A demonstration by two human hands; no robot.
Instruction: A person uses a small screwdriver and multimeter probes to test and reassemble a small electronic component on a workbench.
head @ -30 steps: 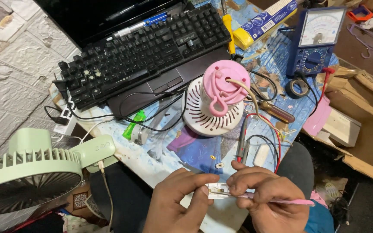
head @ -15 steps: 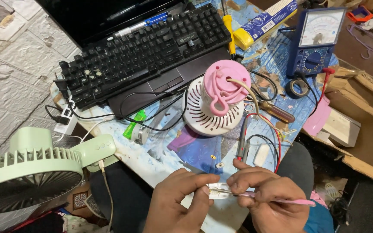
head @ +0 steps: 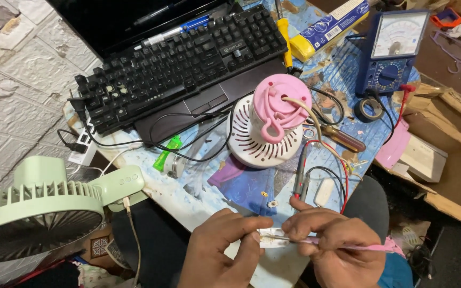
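hands, left [head: 217, 250] and right [head: 332, 245], pinch small white part [head: 269, 238] at table edge [head: 188, 210].

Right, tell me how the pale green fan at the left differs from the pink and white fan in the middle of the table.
The pale green fan sits off the table's edge, the nearer of the two to the camera; the pink and white fan lies on the blue table, grille down. The green fan shows dark blades behind its ribbed guard; the pink and white one shows only its pink back and white slotted rim. A beige wire enters the pink back; a cable hangs under the green fan's handle. Both are small, round plastic fans.
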